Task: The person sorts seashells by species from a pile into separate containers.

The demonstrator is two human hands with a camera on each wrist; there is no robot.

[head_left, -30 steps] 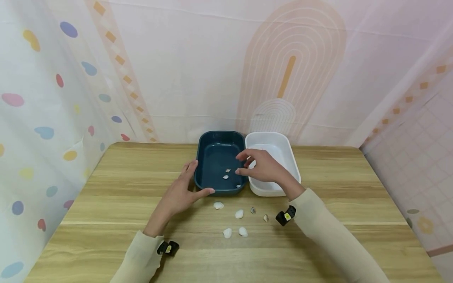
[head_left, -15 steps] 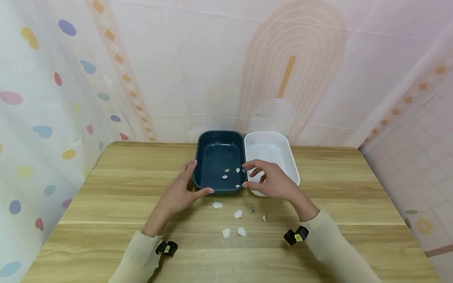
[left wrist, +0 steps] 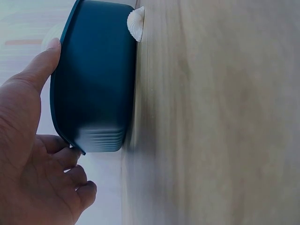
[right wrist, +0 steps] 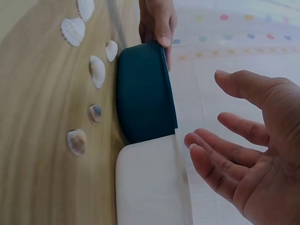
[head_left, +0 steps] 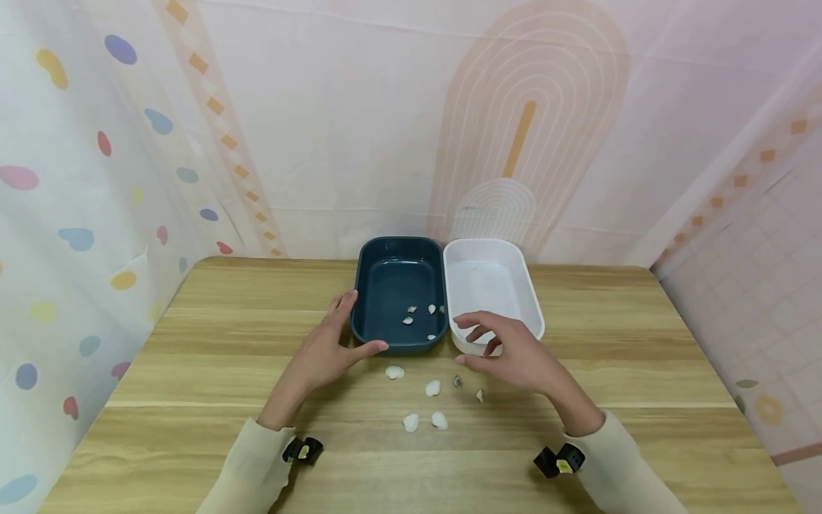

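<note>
My left hand (head_left: 355, 325) grips the front-left corner of a dark blue tray (head_left: 397, 282), thumb along its front rim and fingers on its left side; the left wrist view shows the thumb on the blue tray (left wrist: 93, 84). Several small shells (head_left: 412, 315) lie inside it. My right hand (head_left: 477, 343) hovers open and empty over the front edge of a white tray (head_left: 514, 265), fingers loosely spread (right wrist: 211, 110). Several pale shells (head_left: 433, 387) lie on the table just in front of both trays, nearest a small dark one (head_left: 458, 382) below the right thumb.
The two trays stand side by side, touching, at the middle back of a wooden table (head_left: 629, 343). A patterned fabric backdrop (head_left: 321, 128) walls in the back and both sides. A white shell (left wrist: 135, 23) lies against the blue tray's front wall.
My right hand has drawn back from over the blue tray toward me and to the right, open and empty. One more shell lies in the blue tray. The left hand has not moved.
</note>
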